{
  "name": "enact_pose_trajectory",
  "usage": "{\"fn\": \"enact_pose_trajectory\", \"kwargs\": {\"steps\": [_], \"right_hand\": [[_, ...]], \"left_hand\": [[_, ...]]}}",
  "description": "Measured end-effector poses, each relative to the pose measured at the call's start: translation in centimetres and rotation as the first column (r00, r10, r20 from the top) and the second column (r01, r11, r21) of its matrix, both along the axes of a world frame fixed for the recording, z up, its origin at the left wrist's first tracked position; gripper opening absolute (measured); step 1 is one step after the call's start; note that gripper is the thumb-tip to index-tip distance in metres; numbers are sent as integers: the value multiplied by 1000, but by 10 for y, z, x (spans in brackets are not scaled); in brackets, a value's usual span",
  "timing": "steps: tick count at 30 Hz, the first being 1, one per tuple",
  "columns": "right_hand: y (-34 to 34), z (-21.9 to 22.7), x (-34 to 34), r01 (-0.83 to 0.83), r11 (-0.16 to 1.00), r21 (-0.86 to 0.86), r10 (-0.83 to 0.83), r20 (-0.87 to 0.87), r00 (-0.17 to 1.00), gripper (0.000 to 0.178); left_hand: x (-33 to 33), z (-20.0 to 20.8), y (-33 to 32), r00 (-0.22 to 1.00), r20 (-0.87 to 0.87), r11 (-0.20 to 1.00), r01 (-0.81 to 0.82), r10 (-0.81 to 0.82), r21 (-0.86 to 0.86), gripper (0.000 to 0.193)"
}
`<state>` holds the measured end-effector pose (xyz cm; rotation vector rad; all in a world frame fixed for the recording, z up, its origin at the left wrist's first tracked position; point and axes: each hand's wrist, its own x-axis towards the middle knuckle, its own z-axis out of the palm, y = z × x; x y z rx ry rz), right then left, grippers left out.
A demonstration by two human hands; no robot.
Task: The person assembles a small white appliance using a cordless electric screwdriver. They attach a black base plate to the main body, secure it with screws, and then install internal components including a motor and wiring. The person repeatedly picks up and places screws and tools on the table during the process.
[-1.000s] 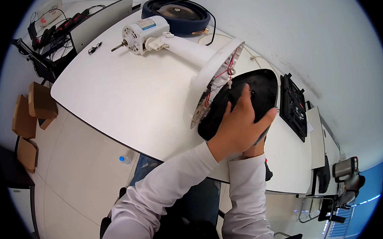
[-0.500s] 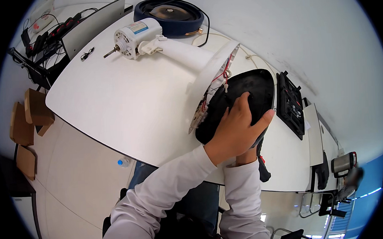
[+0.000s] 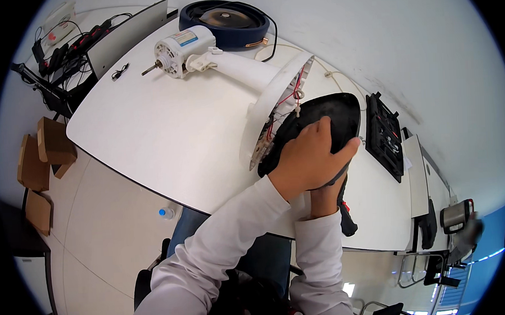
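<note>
A white desk fan's body lies on its side on the white table (image 3: 167,133): the motor (image 3: 185,45) with its bare metal shaft points left, and the neck leads to an upturned base (image 3: 267,109). Red wires and a circuit board show inside the base. Against its underside stands a tilted black base cover (image 3: 340,111). My left hand (image 3: 309,158) grips this cover, fingers bent over its face and thumb by the right edge. Below it, my right hand (image 3: 326,199) is at the cover's lower edge; its fingers are hidden behind the cover and left hand.
A black and red power screwdriver (image 3: 348,218) lies right of my right wrist. Beyond the cover rests an open black tool case (image 3: 384,137). A round dark blue appliance (image 3: 224,23) sits at the back, and a pale cord (image 3: 339,74) runs along the wall side.
My left hand has slid slightly left and up on the cover. The fan base and cover have barely shifted.
</note>
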<state>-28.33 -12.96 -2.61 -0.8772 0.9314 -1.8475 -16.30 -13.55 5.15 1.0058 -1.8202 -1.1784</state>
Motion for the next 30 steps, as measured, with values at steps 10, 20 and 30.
{"fn": "enact_pose_trajectory", "kwargs": {"steps": [10,20,30], "right_hand": [[-2,15,-19,14,997,-79,18,395,919,40],[-11,98,-147,74,972,222,86,-635,768,32],[-122,-35,-222,331,937,-111,-77,-990,-114,50]], "left_hand": [[18,-16,-17,791,-611,983,80,37,163,53],[56,-46,39,953,-301,931,-146,41,-336,58],[61,-119,69,971,-19,906,-229,238,-354,65]]}}
